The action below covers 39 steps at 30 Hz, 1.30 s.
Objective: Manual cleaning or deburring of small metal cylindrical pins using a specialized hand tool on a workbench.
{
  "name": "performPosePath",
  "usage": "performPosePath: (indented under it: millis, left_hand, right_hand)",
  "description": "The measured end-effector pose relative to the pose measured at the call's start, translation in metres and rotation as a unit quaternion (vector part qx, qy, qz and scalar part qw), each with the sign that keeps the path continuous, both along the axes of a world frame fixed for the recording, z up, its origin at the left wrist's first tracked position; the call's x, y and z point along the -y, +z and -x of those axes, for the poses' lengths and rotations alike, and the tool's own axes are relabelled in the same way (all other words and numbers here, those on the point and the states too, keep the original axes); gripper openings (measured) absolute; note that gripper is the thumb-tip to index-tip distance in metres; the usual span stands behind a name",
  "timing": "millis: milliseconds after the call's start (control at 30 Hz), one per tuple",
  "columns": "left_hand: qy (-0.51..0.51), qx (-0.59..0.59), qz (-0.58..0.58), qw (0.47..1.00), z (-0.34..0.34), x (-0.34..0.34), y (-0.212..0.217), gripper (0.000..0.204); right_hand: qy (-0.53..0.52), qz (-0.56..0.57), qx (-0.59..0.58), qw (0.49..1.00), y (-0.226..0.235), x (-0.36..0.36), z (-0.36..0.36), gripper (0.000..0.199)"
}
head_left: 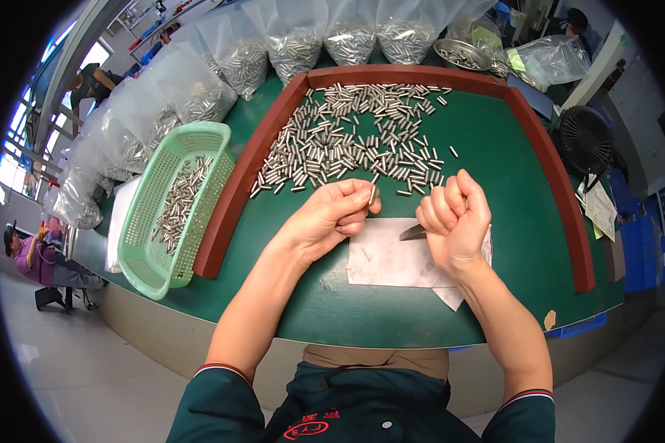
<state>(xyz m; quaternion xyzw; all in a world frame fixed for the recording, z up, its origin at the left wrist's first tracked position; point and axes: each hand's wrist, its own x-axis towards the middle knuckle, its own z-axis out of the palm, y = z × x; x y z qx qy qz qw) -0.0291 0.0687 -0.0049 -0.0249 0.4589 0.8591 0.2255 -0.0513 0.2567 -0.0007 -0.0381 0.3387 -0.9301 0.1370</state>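
My left hand (324, 218) pinches a small metal pin (372, 193) between thumb and fingertips, above the green tabletop (314, 303). To its right, my right hand (458, 225) is curled round a knife (412, 233), whose dark pointed blade sticks out toward the left; the handle is hidden in the fist. Below both hands lies a stained whitish sheet (388, 258), with a corner folded out under the right wrist. Just beyond the hands spreads a loose heap of short shiny metal pins (340, 151), with a few lying apart at its edges.
A dark red wooden border (410, 74) frames the work area. Left of it stands a pale green basket (134, 232) holding more pins. Clear bags of metal parts (295, 48) line the back and left. A metal bowl (462, 53), a black fan (585, 140) and papers (598, 208) are at right.
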Motion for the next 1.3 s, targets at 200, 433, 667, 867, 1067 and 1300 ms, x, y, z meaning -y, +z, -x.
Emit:
performPosePath:
  millis: [200, 433, 667, 867, 1067, 1300]
  left_hand:
    - [0.031, 0.039, -0.045, 0.998, 0.002, 0.005, -0.003, 0.018]
    - [0.132, 0.031, 0.012, 0.991, 0.001, -0.005, 0.004, 0.023]
    - [0.214, -0.355, 0.580, 0.701, 0.015, -0.008, -0.013, 0.012]
    - [0.084, -0.500, 0.669, 0.544, 0.027, -0.006, -0.017, 0.017]
    - [0.078, -0.433, 0.589, 0.678, 0.018, -0.012, -0.013, 0.008]
    - [0.040, -0.251, 0.286, 0.924, 0.010, -0.015, -0.009, 0.006]
  right_hand:
    - [0.004, -0.009, 0.034, 0.999, -0.001, 0.000, 0.002, 0.043]
    - [0.000, -0.012, 0.039, 0.999, -0.002, -0.002, 0.004, 0.043]
    - [-0.002, -0.013, 0.039, 0.999, -0.002, 0.001, 0.004, 0.043]
    - [-0.006, -0.012, 0.033, 0.999, -0.001, 0.000, 0.003, 0.043]
    - [-0.004, -0.010, 0.041, 0.999, -0.002, -0.002, 0.004, 0.042]
    - [-0.004, -0.012, 0.042, 0.999, -0.001, -0.001, 0.003, 0.042]
